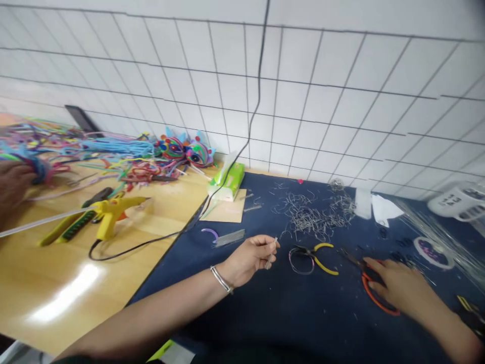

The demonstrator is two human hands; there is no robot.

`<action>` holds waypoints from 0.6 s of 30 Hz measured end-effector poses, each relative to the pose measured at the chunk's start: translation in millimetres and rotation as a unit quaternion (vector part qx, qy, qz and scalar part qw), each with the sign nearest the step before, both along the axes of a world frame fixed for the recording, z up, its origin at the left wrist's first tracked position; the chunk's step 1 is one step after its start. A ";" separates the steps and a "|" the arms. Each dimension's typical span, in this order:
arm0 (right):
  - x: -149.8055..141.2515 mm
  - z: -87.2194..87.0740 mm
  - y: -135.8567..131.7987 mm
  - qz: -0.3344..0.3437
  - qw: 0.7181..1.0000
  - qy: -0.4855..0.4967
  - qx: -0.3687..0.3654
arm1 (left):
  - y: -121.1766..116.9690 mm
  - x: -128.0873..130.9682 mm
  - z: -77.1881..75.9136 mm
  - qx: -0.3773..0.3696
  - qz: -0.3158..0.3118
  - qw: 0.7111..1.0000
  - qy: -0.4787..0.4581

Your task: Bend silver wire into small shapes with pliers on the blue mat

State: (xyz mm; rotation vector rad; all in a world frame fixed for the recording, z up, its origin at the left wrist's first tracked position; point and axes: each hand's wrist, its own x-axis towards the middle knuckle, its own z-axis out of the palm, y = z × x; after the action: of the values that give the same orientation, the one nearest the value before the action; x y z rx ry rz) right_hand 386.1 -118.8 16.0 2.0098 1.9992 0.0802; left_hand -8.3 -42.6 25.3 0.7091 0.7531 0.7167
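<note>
My left hand (252, 257) is raised over the dark blue mat, with thumb and fingers pinched on a small bundle of thin metal wires (270, 260). On the mat to the right, my right hand (397, 283) has its fingers round the orange-handled pliers (379, 299), whose jaws point up and left. Between my hands lie yellow-handled pliers (322, 255) beside a thin wire loop (302, 263). Just left of my left hand rests a row of straight wire pieces (230, 237), next to a purple curved piece (210, 233).
A tangle of bent wires (312, 215) lies farther back. Long wires (447, 237) and a white mug (458, 202) are at the right. On the wooden table are a yellow glue gun (113, 212), colourful pipe cleaners (117, 146) and another person's hand (13, 189). A tissue pack (229, 182) stands mid-table.
</note>
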 end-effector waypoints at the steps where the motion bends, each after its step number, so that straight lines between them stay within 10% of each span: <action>1: -1.2 2.1 3.0 -0.002 1.000 -0.001 0.006 | 2.1 -2.9 -2.0 -0.004 0.007 1.000 -0.001; 10: -162.5 46.7 67.9 0.116 0.928 0.351 -0.048 | 30.3 11.5 -7.0 -0.013 0.098 0.994 -0.048; 18: -235.2 20.4 118.6 0.119 0.882 0.453 -0.039 | 45.4 17.6 -7.2 -0.013 0.175 0.982 -0.068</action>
State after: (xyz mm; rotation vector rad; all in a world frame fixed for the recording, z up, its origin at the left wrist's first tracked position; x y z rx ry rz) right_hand 150.9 -0.3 36.4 1.8983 2.6907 -1.0569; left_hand 9.3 2.9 18.1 0.5030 0.7683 1.0618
